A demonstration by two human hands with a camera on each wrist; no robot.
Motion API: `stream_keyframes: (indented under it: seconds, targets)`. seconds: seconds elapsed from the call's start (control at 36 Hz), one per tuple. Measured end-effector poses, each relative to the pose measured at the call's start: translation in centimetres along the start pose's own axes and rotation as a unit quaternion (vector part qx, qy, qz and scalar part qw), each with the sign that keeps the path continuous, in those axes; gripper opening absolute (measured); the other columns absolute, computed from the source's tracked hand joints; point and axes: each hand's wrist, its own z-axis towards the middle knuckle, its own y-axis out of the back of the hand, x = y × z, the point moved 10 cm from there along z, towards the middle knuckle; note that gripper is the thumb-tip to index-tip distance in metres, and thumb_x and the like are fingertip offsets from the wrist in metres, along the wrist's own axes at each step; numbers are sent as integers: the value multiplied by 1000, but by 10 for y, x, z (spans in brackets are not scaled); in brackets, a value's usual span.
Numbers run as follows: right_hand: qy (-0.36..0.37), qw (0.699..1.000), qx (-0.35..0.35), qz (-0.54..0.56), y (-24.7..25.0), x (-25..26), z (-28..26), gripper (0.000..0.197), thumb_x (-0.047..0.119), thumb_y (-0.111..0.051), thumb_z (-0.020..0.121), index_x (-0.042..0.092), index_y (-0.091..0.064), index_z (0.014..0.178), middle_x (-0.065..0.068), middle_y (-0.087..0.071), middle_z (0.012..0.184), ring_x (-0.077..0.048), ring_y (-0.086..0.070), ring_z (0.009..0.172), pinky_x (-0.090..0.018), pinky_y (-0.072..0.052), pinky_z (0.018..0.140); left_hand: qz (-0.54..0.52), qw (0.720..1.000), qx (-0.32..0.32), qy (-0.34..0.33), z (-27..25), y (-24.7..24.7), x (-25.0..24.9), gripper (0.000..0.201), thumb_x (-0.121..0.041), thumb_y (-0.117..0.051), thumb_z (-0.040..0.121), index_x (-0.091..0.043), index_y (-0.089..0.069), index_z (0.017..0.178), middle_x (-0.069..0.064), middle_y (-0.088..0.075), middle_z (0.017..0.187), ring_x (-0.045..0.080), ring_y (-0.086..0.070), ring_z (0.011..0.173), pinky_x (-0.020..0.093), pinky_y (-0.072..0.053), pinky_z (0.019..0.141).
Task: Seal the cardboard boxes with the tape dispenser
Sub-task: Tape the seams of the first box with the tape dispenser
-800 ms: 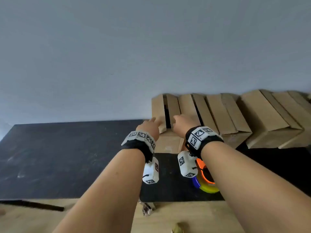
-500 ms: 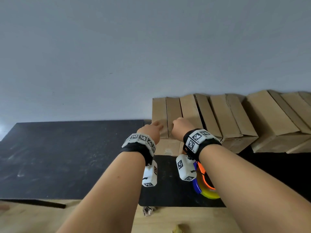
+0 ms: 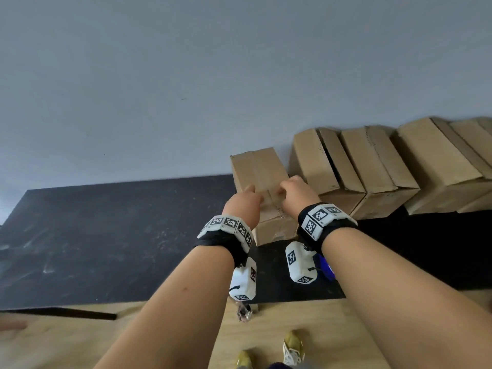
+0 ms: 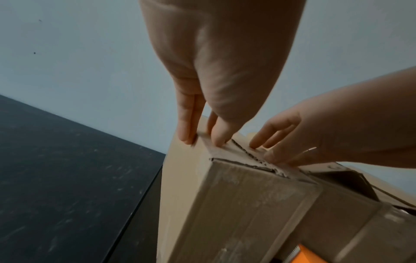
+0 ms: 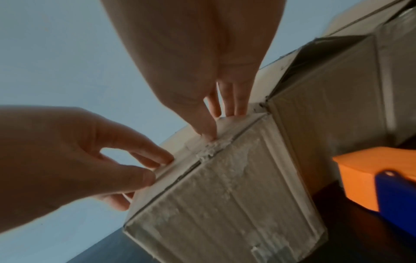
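Nearest to us, at the front of the dark worktop [image 3: 106, 235], the tape dispenser [image 3: 326, 267] lies half hidden beneath our right wrist, only a blue sliver showing from the head view. The right wrist camera reveals far more of it: an orange body with a blue part [image 5: 378, 179], sitting just beside the box and touched by neither hand.

Just beyond it, our left hand [image 3: 243, 205] and right hand [image 3: 295, 191] meet on the top of a cardboard box [image 3: 262, 179] that stands on the worktop apart from the others. The left hand's fingers [image 4: 188, 124] curl over the near top edge with the thumb pinching the flap; the right hand's fingers [image 5: 234, 99] curl down on the neighbouring flap, so both hands grip cardboard beside the centre seam. The wrist views alone show that seam slightly gaping, its corrugated edges ragged, and old tape residue whitening the box's front face.

We judge the box light and probably empty, its walls stiff but its flaps springy and prone to lift. It is best held by the flaps near the seam, as here, or by its side walls.

Farthest away, a row of more cardboard boxes [image 3: 372, 169] leans along the grey wall [image 3: 186, 75], several with flaps visibly open.
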Motion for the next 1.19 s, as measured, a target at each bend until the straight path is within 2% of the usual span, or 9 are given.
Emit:
stream_keyframes:
  seconds: [0.17,0.39,0.5,0.58,0.69,0.92,1.03,1.11,1.19]
  targets:
    - [-83,992,-20,92,-9,-23,-20,58,11,-57,94,14,-36,147,-12,-44,141,-29,-53,121,-36,-44,94,-8,997,-61,-45,-21,-6,-4,15,1,-43,86,-6,-57,85,6,-42,94,26,-46,66,37,-47,63]
    - [-109,987,-10,116,-15,-38,-46,58,6,-55,88,18,-43,143,-13,-49,134,-28,-56,113,-33,-47,90,-38,994,-86,-61,-44,-7,-20,14,-6,-42,93,-7,-51,82,5,-37,85,28,-46,65,35,-37,60]
    - [-107,984,5,142,-17,-51,-55,57,5,-60,85,21,-46,138,-10,-48,134,-27,-56,112,-32,-46,87,-40,995,-79,-52,-49,-11,-26,21,-10,-40,94,-8,-56,108,9,-51,97,33,-58,84,37,-45,67]
    - [-91,981,13,172,-17,-57,-58,60,5,-67,82,22,-48,137,-6,-50,137,-23,-53,120,-28,-42,86,-15,995,-75,-60,-52,-17,-35,41,-22,-39,98,-27,-42,139,5,-51,110,29,-59,87,36,-49,70]
    - [-71,979,9,191,-16,-62,-62,56,10,-69,84,21,-49,135,-4,-56,135,-21,-53,124,-25,-41,91,41,992,-106,-57,-56,-22,-45,38,-27,-39,99,-36,-41,136,1,-36,99,23,-50,69,34,-42,60]
    - [-158,973,-45,162,-26,-126,-87,34,13,-43,99,14,-53,131,-12,-57,132,-31,-54,120,-31,-40,91,-31,980,-192,-39,-61,-36,-51,45,-18,-42,97,-26,-43,141,5,-34,148,29,-22,139,42,-18,115]
    - [-166,983,-11,77,-40,-156,-101,31,20,-42,99,12,-52,128,-15,-61,117,-34,-58,107,-31,-35,77,-73,975,-207,-25,-61,-48,-49,44,-14,-37,99,-20,-42,142,7,-31,153,28,-16,143,47,-14,117]
    - [-105,994,-3,26,-54,-159,-100,50,23,-50,93,30,-39,141,-6,-62,91,-28,-59,76,-32,-45,67,-97,969,-226,-20,-61,-50,-50,41,-12,-37,99,-17,-46,140,9,-34,151,30,-18,142,52,-17,116]
    - [-120,991,34,56,-76,-165,-98,67,26,-61,91,35,-26,148,-7,-61,87,-25,-61,71,-35,-52,63,-112,966,-231,-12,-60,-51,-49,40,-11,-35,100,-16,-47,139,9,-34,151,29,-17,143,52,-15,117]
